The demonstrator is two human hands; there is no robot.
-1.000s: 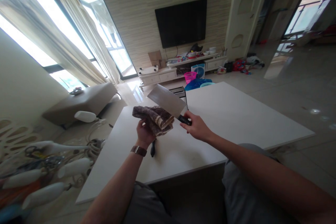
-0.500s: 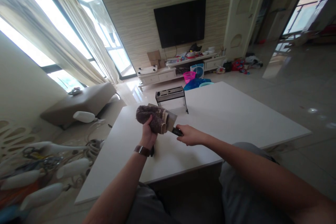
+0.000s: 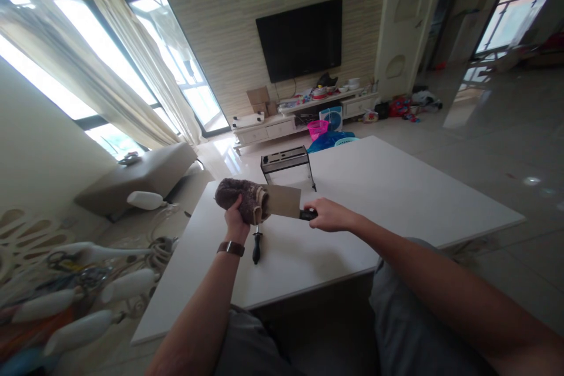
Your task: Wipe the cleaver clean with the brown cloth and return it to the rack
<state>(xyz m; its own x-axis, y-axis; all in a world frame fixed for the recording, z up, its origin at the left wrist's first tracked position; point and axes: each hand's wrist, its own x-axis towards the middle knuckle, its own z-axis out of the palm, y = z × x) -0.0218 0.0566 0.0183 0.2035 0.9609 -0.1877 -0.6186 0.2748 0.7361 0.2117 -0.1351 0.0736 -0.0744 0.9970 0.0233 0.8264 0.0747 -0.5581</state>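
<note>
My left hand [image 3: 236, 220] is closed around a folded brown towel [image 3: 240, 197] above the white table. The towel wraps the far part of a cleaver [image 3: 285, 201], so that end of the blade is hidden. My right hand [image 3: 331, 214] grips the cleaver's black handle, and the wide metal blade shows between the two hands. Below the towel lies a sharpening steel [image 3: 257, 248] with a black handle; its upper part is covered from view by the towel. Behind the towel stands a knife block [image 3: 285, 158] with slots in its top.
The white table [image 3: 388, 200] spreads out in front of me. On the left floor are white lamp shades [image 3: 127, 283] and coiled cables. A grey bench [image 3: 136, 179] is by the window. Beyond the table are a pink basket [image 3: 317, 129] and a low TV cabinet [image 3: 268, 131].
My hands have moved apart: the towel has shifted left and the cleaver handle right. More of the blade shows now, and the sharpening steel's handle has come into clear view.
</note>
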